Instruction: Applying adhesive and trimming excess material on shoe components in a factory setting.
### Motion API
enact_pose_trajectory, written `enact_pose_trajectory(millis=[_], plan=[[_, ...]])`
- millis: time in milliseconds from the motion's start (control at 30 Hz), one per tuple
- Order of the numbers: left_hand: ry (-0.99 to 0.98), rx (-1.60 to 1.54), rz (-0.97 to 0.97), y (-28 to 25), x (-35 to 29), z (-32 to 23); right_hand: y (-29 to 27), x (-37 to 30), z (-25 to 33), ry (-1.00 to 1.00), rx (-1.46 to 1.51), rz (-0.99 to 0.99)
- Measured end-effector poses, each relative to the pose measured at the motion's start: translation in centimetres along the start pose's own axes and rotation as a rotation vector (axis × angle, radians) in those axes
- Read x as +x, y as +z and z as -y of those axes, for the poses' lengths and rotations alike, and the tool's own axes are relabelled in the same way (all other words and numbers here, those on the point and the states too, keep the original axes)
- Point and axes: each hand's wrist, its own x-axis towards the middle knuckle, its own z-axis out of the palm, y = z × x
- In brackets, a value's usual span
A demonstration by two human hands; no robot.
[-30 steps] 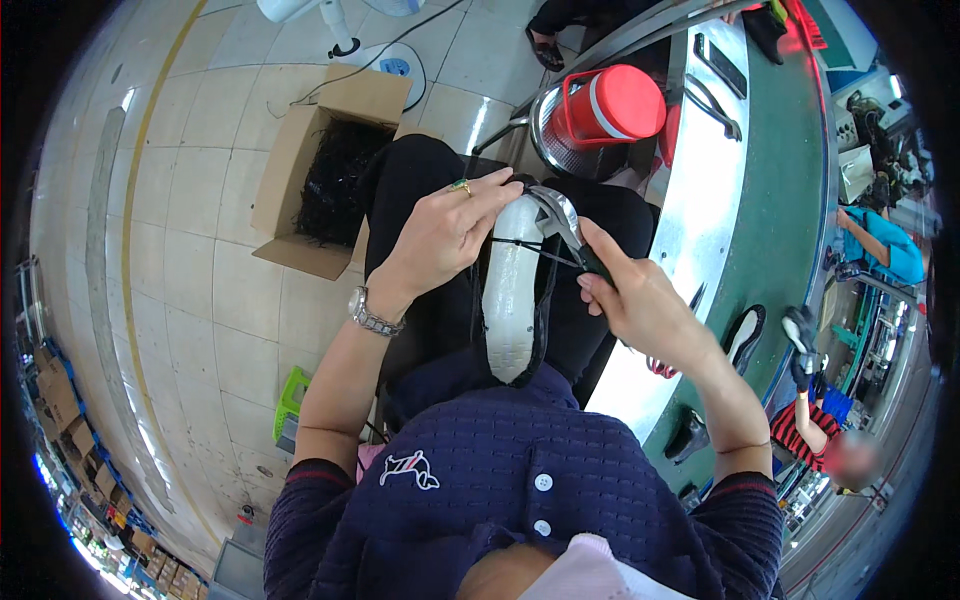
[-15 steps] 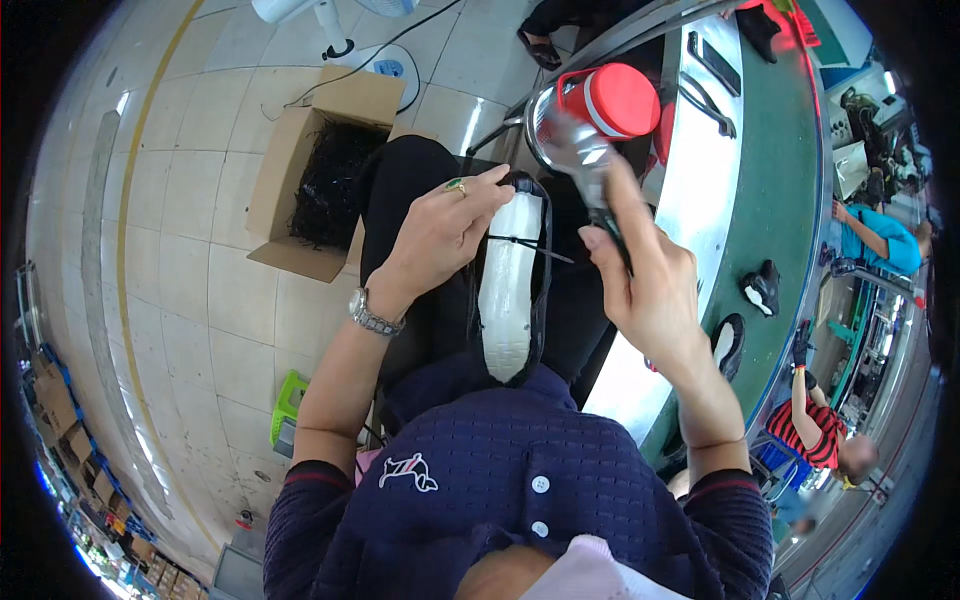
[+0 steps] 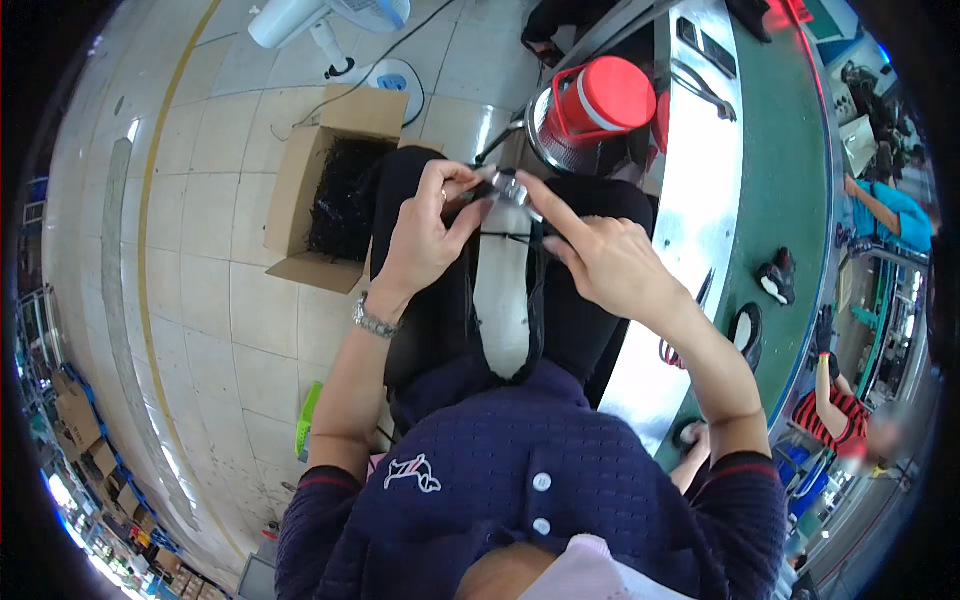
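Note:
A black shoe upper on a white last (image 3: 502, 295) lies bottom up along my lap, toe pointing away from me. A thin black cord crosses it near the toe. My left hand (image 3: 428, 228) is closed, its thumb and fingers pinching the black edge at the left of the toe. Closed too, my right hand (image 3: 612, 256) grips silver-headed pliers (image 3: 512, 190), with the metal head over the toe. The plier handles are mostly hidden under my palm, and the fingers and jaws partly cover the toe edge.
At right runs a green workbench (image 3: 765, 215) with a metal edge, bearing black-and-white shoes (image 3: 776, 275) and a dark hand tool (image 3: 703, 90). A red lidded jug (image 3: 618, 93) stands ahead. Left are a carton of black strands (image 3: 290, 200) and a fan (image 3: 330, 45). Another person's hand (image 3: 692, 458) is near my right elbow.
My right hand has swung down and left, bringing the pliers from beyond the shoe's right side onto the toe. My left fingers have shifted slightly left along the toe edge.

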Motion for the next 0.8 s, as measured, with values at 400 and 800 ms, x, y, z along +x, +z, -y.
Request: enact_pose_trajectory(millis=[400, 800], plan=[[-0.087, -0.263, -0.014, 0.4, 0.9, -0.6, 1.3, -3.0, -0.6, 0.080, 0.376, -0.244], [-0.176, -0.149, 0.187, 2.5, 3.6, -1.0, 10.9, -10.1, -17.4, 1.004, 0.195, -0.688]])
